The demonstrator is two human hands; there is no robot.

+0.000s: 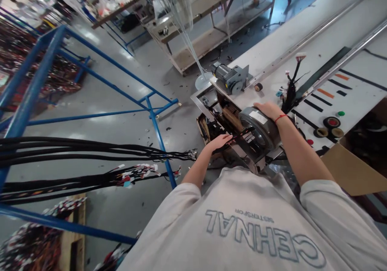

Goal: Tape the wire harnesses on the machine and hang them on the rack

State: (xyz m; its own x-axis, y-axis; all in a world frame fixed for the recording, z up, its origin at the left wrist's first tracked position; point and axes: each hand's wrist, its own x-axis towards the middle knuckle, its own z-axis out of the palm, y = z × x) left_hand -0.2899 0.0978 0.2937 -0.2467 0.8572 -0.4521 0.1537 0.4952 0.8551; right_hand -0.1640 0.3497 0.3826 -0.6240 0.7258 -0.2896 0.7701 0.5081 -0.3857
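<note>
My left hand (pixel 220 141) reaches below the end of a long white workbench (pixel 302 33), fingers stretched out and touching black wires beside a round grey motor housing (pixel 256 128). My right hand (pixel 267 109), with a red band at the wrist, lies on top of that housing with its fingers curved over the far side. A black wire harness (pixel 289 92) with small connectors lies on the bench just past the right hand.
A blue steel rack (pixel 36 81) at left carries long black cable bundles (pixel 90 154). Rolls of tape (pixel 331 127) and a green button sit on the bench. A second grey motor (pixel 231 77) sits at the bench's end. A cardboard box (pixel 347 166) is at right.
</note>
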